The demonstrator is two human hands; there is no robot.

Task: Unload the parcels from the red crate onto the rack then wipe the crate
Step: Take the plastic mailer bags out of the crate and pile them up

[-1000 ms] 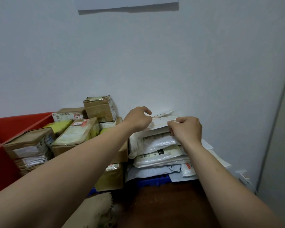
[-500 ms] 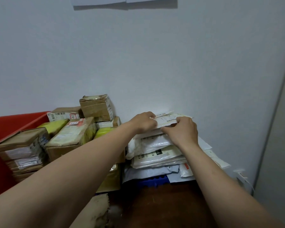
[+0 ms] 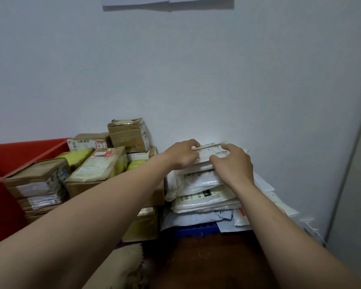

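Left hand (image 3: 182,153), right hand (image 3: 231,164), both gripping top envelope (image 3: 207,152)

Parcels + red crate: stacked at far end, against wall.
Red crate (image 3: 15,155): plastic, far left, only rim and a wall seen; brown cardboard boxes (image 3: 98,170) piled just right of its rim, can't tell if inside. Boxes taped, white labels, approx. 3 layers; smallest box (image 3: 128,134) on top at far side, slightly tilted; yellow-green packets (image 3: 77,156) wedged betw. them. Right of boxes: pile of white poly mailers (image 3: 202,184), flat, crumpled, edges overhanging. Top item: flat white envelope (image 3: 214,152) w/ barcode label, lying level on pile, left hand (image 3: 180,154) pinching its left edge, right hand (image 3: 231,163) gripping its near edge.
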